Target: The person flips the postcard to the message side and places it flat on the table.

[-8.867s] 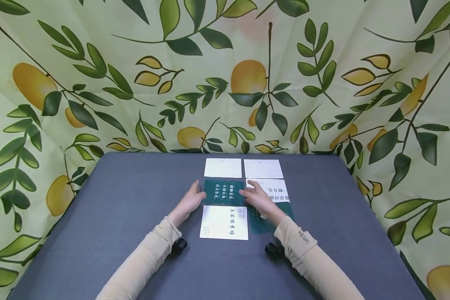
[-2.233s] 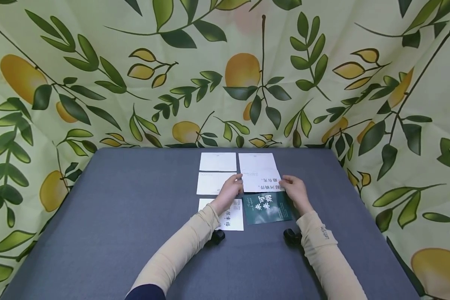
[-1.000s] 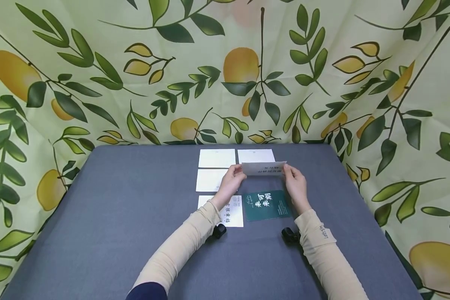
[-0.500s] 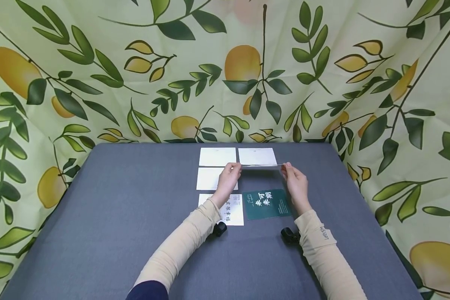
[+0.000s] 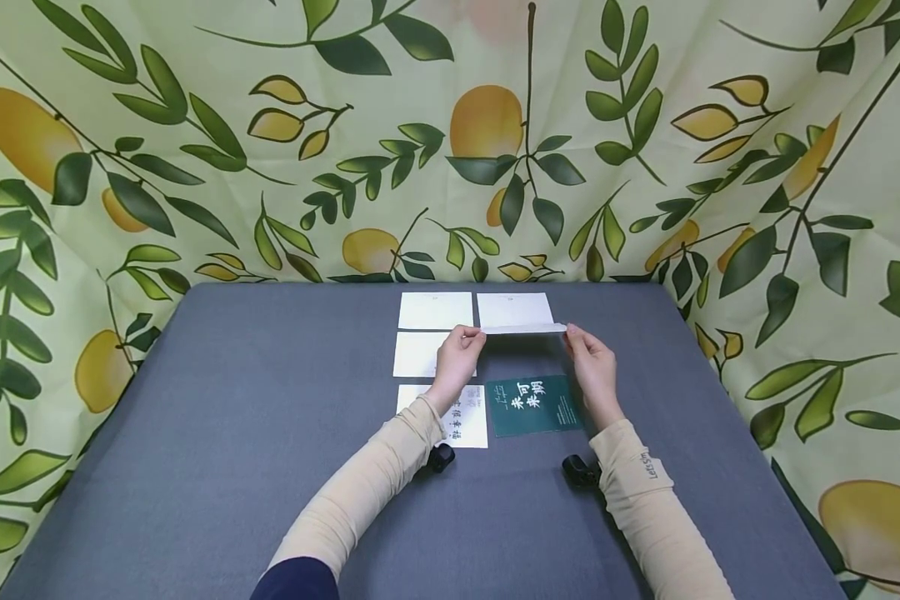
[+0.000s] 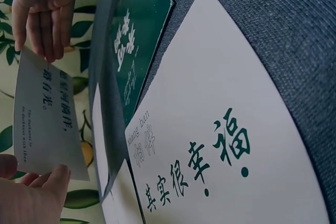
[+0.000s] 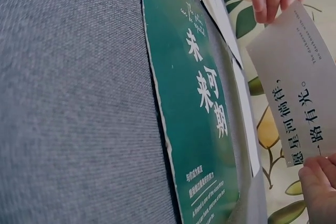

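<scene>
A white postcard with dark printed characters (image 5: 523,329) is raised off the table, seen nearly edge-on in the head view. My left hand (image 5: 457,363) pinches its left end, and my right hand (image 5: 594,372) pinches the right end. The left wrist view shows the postcard's printed face (image 6: 46,119) stretched between both hands. In the right wrist view the right fingers (image 7: 317,182) grip one short edge. Below it lies a green postcard with white characters (image 5: 532,406). My left forearm partly covers a white postcard with green lettering (image 5: 471,417).
Two plain-looking white postcards, one at the back left (image 5: 435,311) and one at the back right (image 5: 513,307), lie side by side. Another white postcard (image 5: 418,354) lies in the middle of the left column, partly behind my left hand. A leafy patterned cloth (image 5: 390,167) hangs behind the grey table (image 5: 195,433).
Earlier both hands were at a green postcard in the left column, where a white face now shows. Since then they have lifted the lettered postcard from the right column and tilted it.
</scene>
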A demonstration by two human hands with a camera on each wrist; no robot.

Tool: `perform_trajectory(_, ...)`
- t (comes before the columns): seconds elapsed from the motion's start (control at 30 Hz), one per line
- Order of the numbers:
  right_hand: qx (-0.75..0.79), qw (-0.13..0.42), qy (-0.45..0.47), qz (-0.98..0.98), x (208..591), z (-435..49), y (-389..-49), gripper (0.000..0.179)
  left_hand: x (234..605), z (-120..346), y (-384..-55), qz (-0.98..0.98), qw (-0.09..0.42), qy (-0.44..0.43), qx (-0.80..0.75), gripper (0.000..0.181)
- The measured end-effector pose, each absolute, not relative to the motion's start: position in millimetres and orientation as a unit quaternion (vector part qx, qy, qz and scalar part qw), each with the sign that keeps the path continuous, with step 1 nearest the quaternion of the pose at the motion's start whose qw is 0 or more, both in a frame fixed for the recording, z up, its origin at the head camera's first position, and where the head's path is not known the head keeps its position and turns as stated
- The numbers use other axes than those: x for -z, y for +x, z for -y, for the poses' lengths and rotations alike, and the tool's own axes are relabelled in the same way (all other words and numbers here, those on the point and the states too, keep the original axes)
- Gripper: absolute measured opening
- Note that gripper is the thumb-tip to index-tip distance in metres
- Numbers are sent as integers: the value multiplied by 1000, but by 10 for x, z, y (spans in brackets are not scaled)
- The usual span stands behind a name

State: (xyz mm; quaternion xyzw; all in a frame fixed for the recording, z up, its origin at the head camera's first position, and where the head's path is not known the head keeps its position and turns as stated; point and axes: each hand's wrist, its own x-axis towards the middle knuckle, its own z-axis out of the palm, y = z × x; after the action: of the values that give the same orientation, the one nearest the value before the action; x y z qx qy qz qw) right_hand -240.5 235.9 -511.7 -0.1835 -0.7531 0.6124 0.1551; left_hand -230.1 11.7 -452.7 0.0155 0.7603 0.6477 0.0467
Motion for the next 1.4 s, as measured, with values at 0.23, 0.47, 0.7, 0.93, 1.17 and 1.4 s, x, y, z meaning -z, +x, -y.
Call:
perform_trajectory(0.23, -620, 143, -174, 752, 5112, -2374, -2371, 43, 4545, -130, -2299, -745, 26, 23, -667, 29)
perform_trajectory(0.47, -612, 136, -179, 758, 5117, -2373, -2356, 35, 4550, -153, -2285, -718, 39, 28, -694, 25)
perform_trajectory(0.7, -580, 123, -171, 787, 4704, -2213, -2123, 38, 4623, -172, -2310, -722, 49, 35, -690, 32)
perform_trajectory(0.93, -520, 89, -181, 830, 4718, -2243, -2120, 42, 4661, -169, -2316, -804, 53, 66, -588, 45)
perform_trajectory(1.17, -458, 47, -157, 874, 4838, -2310, -2118, 45, 4690, -172, -2302, -845, 69, 91, -523, 50)
perform_trajectory(1.4, -434, 38, -138, 889, 4848, -2335, -2112, 43, 4690, -189, -2310, -867, 71, 96, -484, 47)
